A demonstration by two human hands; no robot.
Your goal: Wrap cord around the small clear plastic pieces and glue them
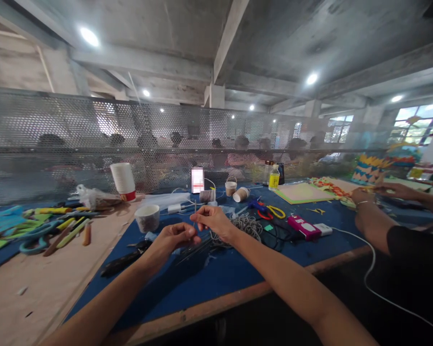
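Note:
Over the blue mat (159,293), my right hand (214,222) pinches a thin grey wire-like piece (195,207) that stands nearly upright. Close beside it, my left hand (176,240) is closed in a pinch at thumb and fingertips; whatever it grips is too small to make out. Behind my right wrist lies a tangled heap of grey cord (246,227). Several thin dark rods (195,252) rest on the mat below my hands. Left of them is a black-handled tool (120,263), partly hidden by my left forearm.
A paper cup (147,218) stands behind my left hand. Further back are a lit phone (197,180), a spool (207,196), small cups (241,193) and stacked cups (122,180). Scissors (39,242) lie left, a magenta box (303,227) right. Another person's arm (373,226) reaches in at right.

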